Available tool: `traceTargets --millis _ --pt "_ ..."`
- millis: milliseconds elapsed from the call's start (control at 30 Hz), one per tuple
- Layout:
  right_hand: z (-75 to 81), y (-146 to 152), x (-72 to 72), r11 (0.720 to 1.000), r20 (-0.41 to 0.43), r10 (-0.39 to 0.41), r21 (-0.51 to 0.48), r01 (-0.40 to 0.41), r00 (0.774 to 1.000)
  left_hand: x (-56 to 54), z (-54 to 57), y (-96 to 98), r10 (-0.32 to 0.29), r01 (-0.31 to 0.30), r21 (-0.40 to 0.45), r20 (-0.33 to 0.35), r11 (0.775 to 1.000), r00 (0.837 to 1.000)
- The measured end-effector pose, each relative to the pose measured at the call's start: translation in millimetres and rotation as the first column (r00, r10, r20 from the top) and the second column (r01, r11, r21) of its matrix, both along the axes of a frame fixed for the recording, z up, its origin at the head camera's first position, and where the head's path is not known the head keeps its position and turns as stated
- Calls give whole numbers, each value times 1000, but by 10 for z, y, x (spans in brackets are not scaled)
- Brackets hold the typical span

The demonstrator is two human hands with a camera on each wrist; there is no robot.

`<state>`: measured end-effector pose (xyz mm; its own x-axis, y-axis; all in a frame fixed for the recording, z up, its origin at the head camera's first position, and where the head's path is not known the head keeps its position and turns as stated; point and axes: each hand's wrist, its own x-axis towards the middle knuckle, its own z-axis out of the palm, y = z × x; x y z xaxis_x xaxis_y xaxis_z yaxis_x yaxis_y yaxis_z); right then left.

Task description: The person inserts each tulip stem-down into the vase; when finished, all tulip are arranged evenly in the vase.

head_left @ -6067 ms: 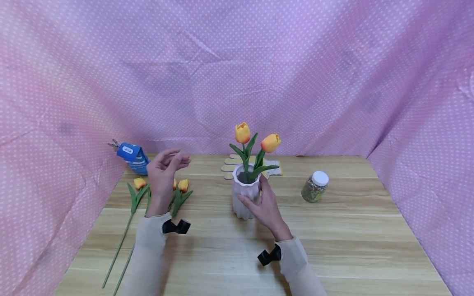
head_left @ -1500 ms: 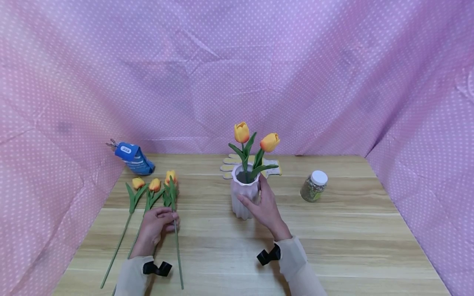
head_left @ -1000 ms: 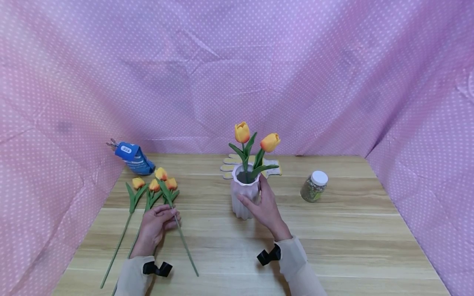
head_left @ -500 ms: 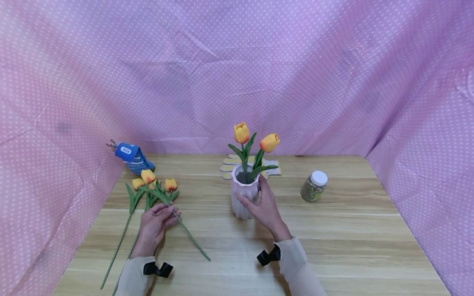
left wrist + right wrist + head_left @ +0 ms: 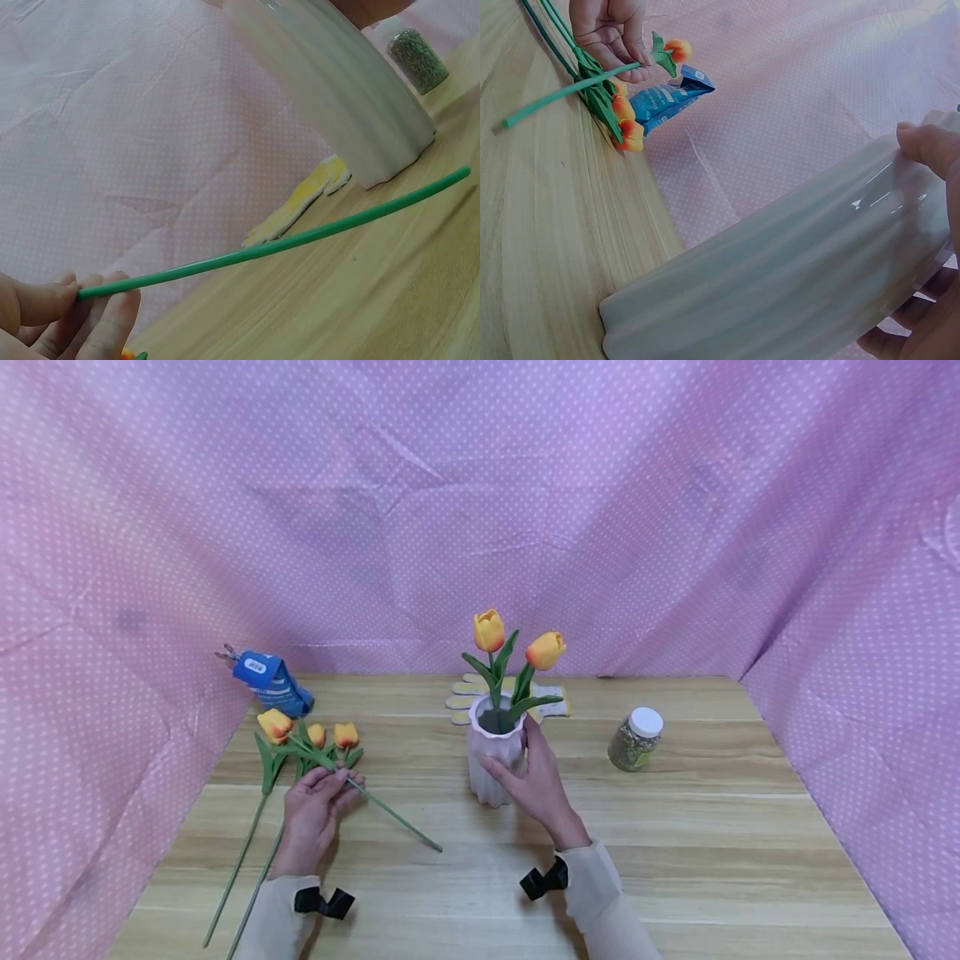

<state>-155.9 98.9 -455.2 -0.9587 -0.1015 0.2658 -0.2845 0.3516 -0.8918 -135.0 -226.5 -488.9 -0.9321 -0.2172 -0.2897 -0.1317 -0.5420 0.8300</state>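
With thumb and fingers my left hand [image 5: 311,814] pinches the green stem of an artificial tulip [image 5: 397,817], just below its leaves. The bloom points to the far left, and the bare stem end slants toward the near right, raised above the table. My right hand [image 5: 536,777] grips the side of a white fluted vase [image 5: 489,768], thumb in front and fingers behind. Two yellow-orange tulips [image 5: 546,650] stand in that vase. Under and beside my left hand lie several more tulips [image 5: 346,735]; their stems are partly hidden by the hand and sleeve.
A blue packet [image 5: 273,681] with a metal tool end poking out sits at the back left. Behind the vase lies a yellow-and-white work glove [image 5: 555,700]. A white-lidded jar [image 5: 636,739] of small grains stands at the right. Pink dotted cloth [image 5: 480,510] surrounds the wooden table.
My left hand has come down to the tulips and picked one up. Its bloom has swung left, and its stem end has turned right and away. My right hand stays on the vase.
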Motion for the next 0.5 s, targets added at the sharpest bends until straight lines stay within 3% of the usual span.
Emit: traceTargets --millis 267,500 --pt "1 -5 1 1000 7 -3 -5 3 1000 -11 3 24 61 -59 36 -48 998 997" --pt "-1 0 0 1000 7 -9 8 9 1000 -9 42 12 88 -78 132 -76 988 993"
